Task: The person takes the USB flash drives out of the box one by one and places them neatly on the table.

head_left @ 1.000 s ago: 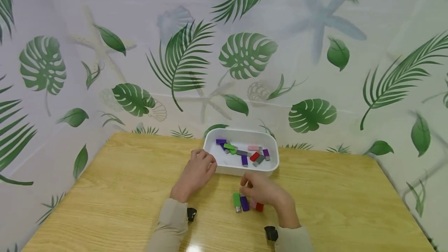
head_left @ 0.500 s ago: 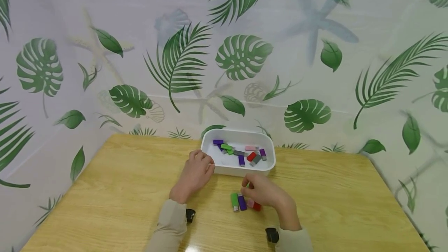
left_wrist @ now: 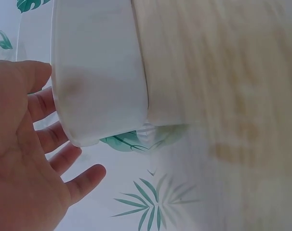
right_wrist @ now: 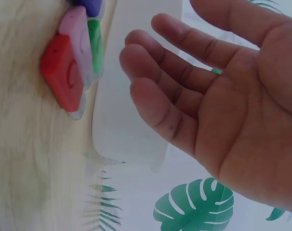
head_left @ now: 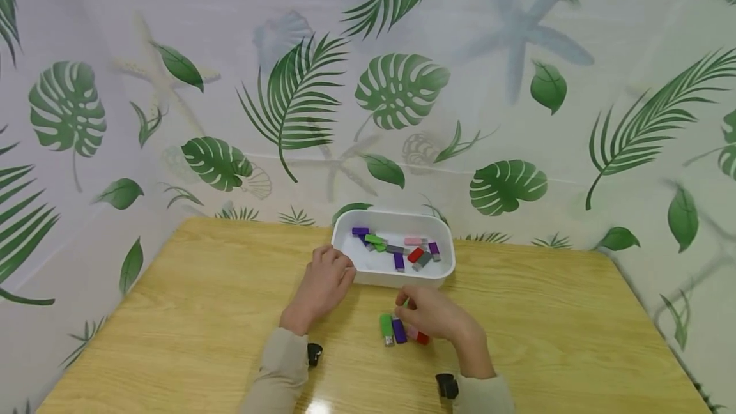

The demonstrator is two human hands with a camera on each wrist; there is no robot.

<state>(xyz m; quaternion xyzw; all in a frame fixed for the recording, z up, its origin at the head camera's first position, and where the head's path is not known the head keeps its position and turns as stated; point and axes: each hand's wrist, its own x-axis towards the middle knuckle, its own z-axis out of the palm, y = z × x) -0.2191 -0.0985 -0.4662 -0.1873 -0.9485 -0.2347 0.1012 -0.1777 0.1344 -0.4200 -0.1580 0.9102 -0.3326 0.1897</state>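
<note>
A white plastic tray [head_left: 397,280] holds several USB flash drives in purple, green, grey, red and pink. My left hand [head_left: 324,280] grips its near left corner, with thumb and fingers at the rim in the left wrist view. My right hand [head_left: 432,313] hovers over loose drives in front of the tray, fingers loosely bent. Nothing shows in its palm in the right wrist view. Beside and under it lie a green drive [head_left: 386,324], a purple drive [head_left: 399,331], a pink drive [right_wrist: 74,41] and a red drive [right_wrist: 64,72]. Another green drive [right_wrist: 95,45] lies behind the pink one.
The wood-grain table [head_left: 218,312] reaches back to a leaf-printed cloth wall [head_left: 322,82], close behind the tray. Black wrist cameras [head_left: 446,386] sit at both cuffs.
Both hands hold nearly the same places. A bit of green now shows between my right thumb and fingers, hidden one second ago. The head view has shifted slightly.
</note>
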